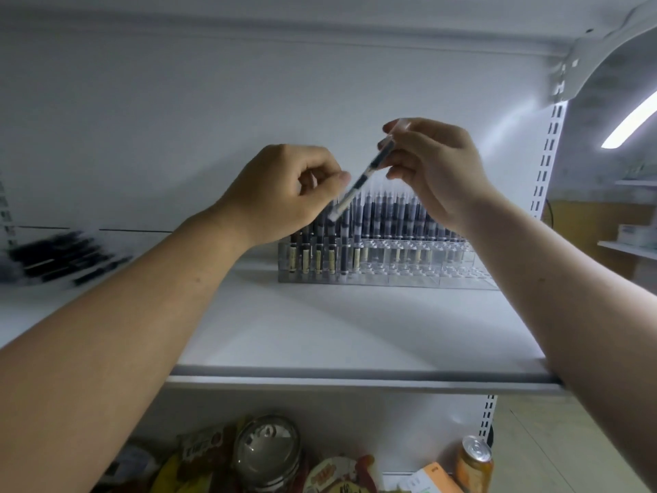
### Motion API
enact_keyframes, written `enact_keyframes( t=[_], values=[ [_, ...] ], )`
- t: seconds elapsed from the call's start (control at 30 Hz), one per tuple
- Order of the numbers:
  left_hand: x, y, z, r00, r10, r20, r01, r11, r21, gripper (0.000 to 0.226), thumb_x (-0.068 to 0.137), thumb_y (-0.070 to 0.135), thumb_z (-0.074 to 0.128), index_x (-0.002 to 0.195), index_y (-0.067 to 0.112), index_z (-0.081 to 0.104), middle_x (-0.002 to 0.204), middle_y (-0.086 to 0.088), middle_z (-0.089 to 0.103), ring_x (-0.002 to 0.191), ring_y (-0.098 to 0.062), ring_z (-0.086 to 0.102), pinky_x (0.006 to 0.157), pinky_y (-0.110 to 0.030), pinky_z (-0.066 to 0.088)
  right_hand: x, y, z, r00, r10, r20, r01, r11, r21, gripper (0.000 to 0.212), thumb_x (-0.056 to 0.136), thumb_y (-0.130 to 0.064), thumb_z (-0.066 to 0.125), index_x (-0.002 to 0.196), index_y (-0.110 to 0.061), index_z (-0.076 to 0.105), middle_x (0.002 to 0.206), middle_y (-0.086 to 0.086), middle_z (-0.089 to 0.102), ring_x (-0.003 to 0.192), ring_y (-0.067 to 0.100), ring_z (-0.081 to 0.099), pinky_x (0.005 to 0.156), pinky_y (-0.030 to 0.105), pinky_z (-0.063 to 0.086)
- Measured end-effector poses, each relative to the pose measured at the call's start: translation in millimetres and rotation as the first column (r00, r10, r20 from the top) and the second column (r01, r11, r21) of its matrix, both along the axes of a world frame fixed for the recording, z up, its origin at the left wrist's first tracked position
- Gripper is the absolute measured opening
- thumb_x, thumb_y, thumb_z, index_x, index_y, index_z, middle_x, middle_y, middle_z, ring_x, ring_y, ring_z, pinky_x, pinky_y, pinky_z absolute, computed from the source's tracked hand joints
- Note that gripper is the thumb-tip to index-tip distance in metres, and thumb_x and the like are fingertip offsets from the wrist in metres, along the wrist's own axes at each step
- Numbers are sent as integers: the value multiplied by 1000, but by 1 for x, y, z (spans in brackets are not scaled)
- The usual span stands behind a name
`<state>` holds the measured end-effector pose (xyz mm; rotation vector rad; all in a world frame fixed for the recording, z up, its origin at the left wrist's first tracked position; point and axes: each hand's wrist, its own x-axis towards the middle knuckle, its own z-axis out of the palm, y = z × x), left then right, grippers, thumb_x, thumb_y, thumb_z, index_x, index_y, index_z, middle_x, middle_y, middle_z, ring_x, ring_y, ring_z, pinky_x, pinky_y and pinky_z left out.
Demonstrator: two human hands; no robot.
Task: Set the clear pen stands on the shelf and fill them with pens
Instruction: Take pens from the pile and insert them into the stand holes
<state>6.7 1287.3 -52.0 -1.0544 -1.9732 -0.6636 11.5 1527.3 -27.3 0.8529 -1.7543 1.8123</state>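
Observation:
A clear tiered pen stand sits at the back of the white shelf. Several pens stand upright in its back rows, and its front rows show open holes. Above the stand my right hand pinches the upper end of one pen, which slants down to the left. My left hand is beside that pen's lower end with its fingers curled; whether they grip the pen is unclear. A loose pile of dark pens lies on the shelf at far left, blurred.
A slotted upright and a shelf bracket stand at the right, with a light strip beyond. Below the shelf's front edge lie a glass jar lid, snack packets and an orange drink can.

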Motion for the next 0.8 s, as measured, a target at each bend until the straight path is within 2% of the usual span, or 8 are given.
enact_keyframes(
  t=[0.1, 0.17, 0.23, 0.33, 0.4, 0.63, 0.73, 0.8],
  values=[
    [2, -2, 2, 993, 41, -115, -31, 995, 94, 21, 104, 32, 63, 96, 15, 74, 81, 16, 65, 65, 1, 58, 60, -7, 34, -2, 4, 3, 945, -259, -201, 284, 953, 103, 14, 105, -3, 54, 107, 0, 68, 81, 6, 70, 70, 18, 70, 65, 31, 56],
    [0, -4, 3, 987, 77, -143, -64, 994, 93, 21, 104, 34, 61, 105, 17, 73, 93, 15, 70, 79, 1, 63, 67, -13, 40, -3, 3, 1, 889, -356, -288, 418, 887, 194, 17, 104, -1, 52, 109, 3, 68, 81, 5, 70, 68, 17, 69, 64, 31, 58],
    [-5, -6, 3, 988, 106, -116, -98, 993, 70, 28, 104, 42, 59, 118, 21, 72, 111, 14, 72, 100, -4, 65, 82, -25, 48, -3, 2, -1, 857, -395, -331, 485, 835, 259, 19, 103, -1, 52, 111, 4, 69, 82, 4, 71, 68, 16, 69, 65, 30, 59],
    [-9, -7, 2, 989, 150, -13, -150, 989, -10, 45, 101, 52, 57, 138, 27, 63, 133, 14, 64, 124, -8, 57, 105, -35, 47, -2, 1, -3, 858, -389, -336, 490, 816, 307, 19, 105, -4, 52, 112, 1, 69, 86, 7, 73, 71, 19, 71, 71, 34, 63],
    [-10, -7, 1, 983, 181, 39, -179, 982, -62, 53, 100, 57, 57, 146, 30, 56, 144, 13, 58, 134, -9, 51, 113, -40, 43, 0, -1, -4, 866, -374, -333, 479, 812, 333, 20, 105, -5, 51, 113, 1, 69, 89, 11, 73, 73, 21, 72, 72, 35, 63],
    [-10, -6, 1, 966, 239, 103, -225, 966, -130, 66, 100, 62, 59, 157, 35, 40, 162, 12, 44, 149, -15, 41, 120, -45, 37, 2, -9, -10, 875, -367, -316, 480, 744, 465, 22, 106, -7, 55, 123, -4, 68, 91, 13, 76, 76, 20, 76, 74, 29, 64],
    [-11, -5, 1, 965, 236, 114, -221, 966, -133, 69, 98, 65, 58, 158, 37, 38, 163, 13, 43, 149, -15, 40, 120, -48, 38, 3, -13, -12, 892, -362, -270, 450, 766, 460, 26, 103, -7, 60, 129, -9, 60, 89, 9, 77, 72, 16, 76, 68, 24, 61],
    [-11, -5, 1, 965, 232, 124, -216, 968, -126, 68, 99, 65, 59, 157, 37, 38, 162, 13, 43, 149, -15, 40, 120, -47, 38, 3, -13, -13, 895, -368, -252, 445, 774, 449, 24, 103, -8, 62, 126, -9, 57, 84, 9, 77, 70, 17, 76, 67, 24, 61]
  ],
)
